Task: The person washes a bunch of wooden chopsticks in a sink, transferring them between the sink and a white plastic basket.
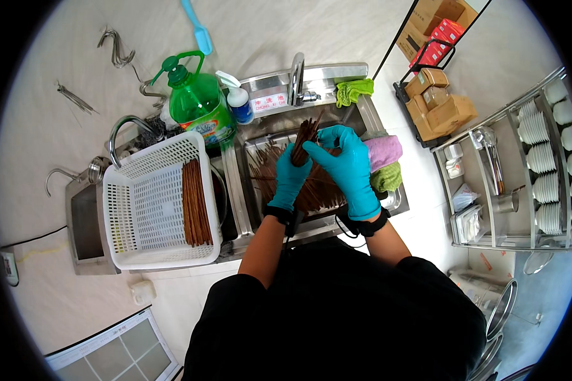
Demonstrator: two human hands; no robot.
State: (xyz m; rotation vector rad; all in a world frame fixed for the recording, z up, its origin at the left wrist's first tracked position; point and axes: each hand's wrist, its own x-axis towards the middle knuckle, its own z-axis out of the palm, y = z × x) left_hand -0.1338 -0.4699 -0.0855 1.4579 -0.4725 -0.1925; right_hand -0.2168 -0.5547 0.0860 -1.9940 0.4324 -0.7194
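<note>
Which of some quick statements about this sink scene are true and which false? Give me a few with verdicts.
1. Both hands wear teal gloves. True: the left hand and right hand are gloved.
2. The hands hold a bundle of brown chopsticks over the sink. True.
3. The white basket is empty. False: a row of chopsticks lies in it.
4. The detergent bottle is red. False: it is green.

Both forearms reach forward, bare below black sleeves; the gloved left hand (pixel 290 179) is fisted in a tight grip, the gloved right hand (pixel 346 166) curled beside it.
</note>
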